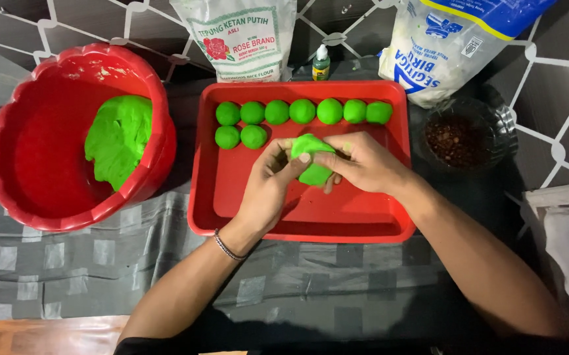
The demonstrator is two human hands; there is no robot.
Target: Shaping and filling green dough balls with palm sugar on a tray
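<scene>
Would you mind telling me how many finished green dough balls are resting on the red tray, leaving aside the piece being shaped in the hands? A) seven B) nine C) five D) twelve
B: the green dough balls on the red tray form a back row of seven and a second row of two, while the left hand and right hand hold another piece of dough.

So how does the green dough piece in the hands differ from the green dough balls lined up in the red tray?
The green dough piece is flattened and folded, uneven in outline; the green dough balls are round and smooth. The piece is pinched between the left hand and right hand, above the red plastic tray; the balls rest untouched in rows at the tray's far end. Both share the same bright green colour.
</scene>
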